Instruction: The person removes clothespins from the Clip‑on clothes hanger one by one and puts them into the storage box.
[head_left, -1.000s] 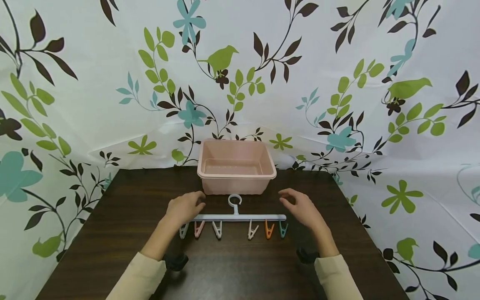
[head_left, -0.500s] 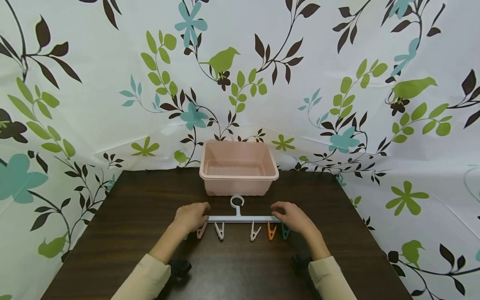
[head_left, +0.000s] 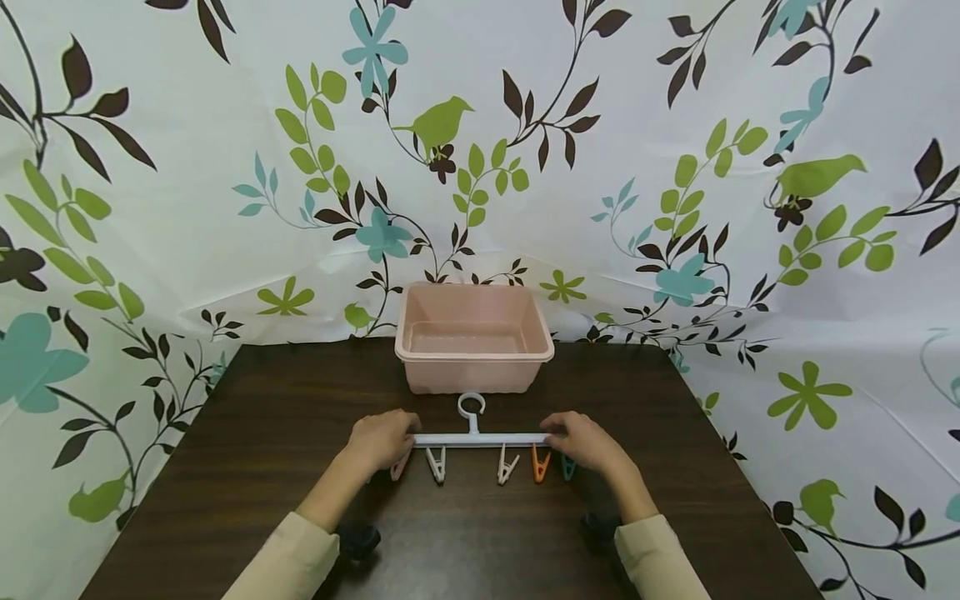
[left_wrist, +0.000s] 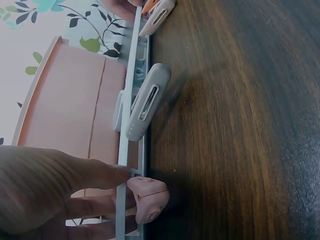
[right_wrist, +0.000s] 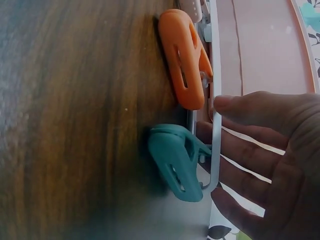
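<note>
A white clip hanger [head_left: 480, 439] with a round hook lies on the dark table, its hook toward the back. My left hand [head_left: 381, 439] grips the bar near its left end, thumb on the near side and fingers behind. At the right end my right hand [head_left: 585, 439] pinches the bar between thumb and fingers. Along the bar hang a pink clip [left_wrist: 148, 198] beside the left thumb, a pale grey clip [left_wrist: 149, 102], a whitish clip [head_left: 507, 464], an orange clip [right_wrist: 182, 60] and a teal clip [right_wrist: 176, 161]. The left hand hides the bar's far left end.
A pink plastic basin [head_left: 474, 375] stands at the back of the table, just behind the hook. The dark wooden table [head_left: 480, 533] meets a patterned cloth backdrop [head_left: 600, 50] at the back and sides.
Both hands have come inward from beside the hanger and taken hold of its bar ends. The hanger and basin stay in about the same place.
</note>
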